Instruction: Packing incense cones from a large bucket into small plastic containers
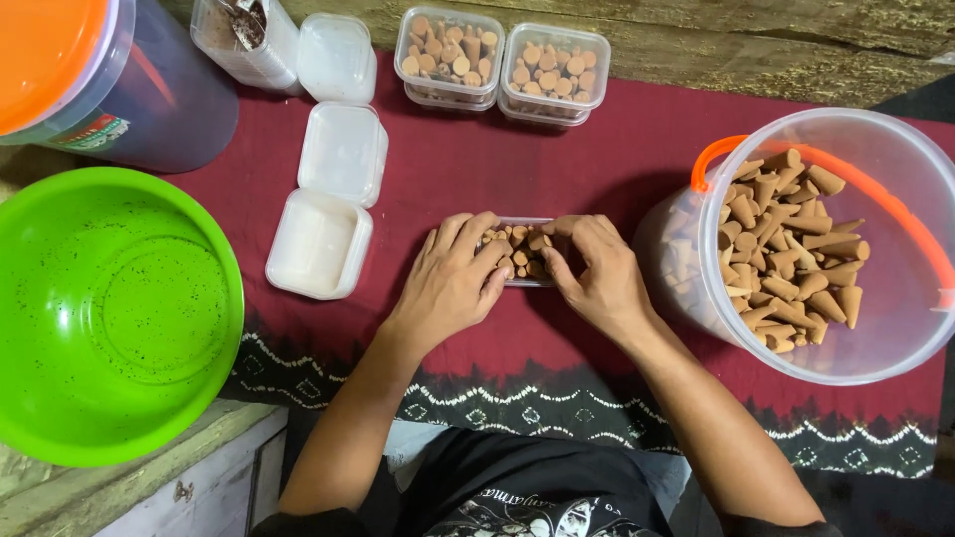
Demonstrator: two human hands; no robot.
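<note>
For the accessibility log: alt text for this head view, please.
Both hands, left hand and right hand, arrange brown cones in a small clear box on a red cloth. A clear bucket of cones stands right, a green bowl left.

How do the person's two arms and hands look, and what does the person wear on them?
Both forearms are bare up to the elbows; no sleeve shows on them. The left hand and the right hand wear no gloves, and I see no rings, watch or bracelet. The fingers are bare with short nails. Lower down, a black shirt with a pale print is visible.
</note>
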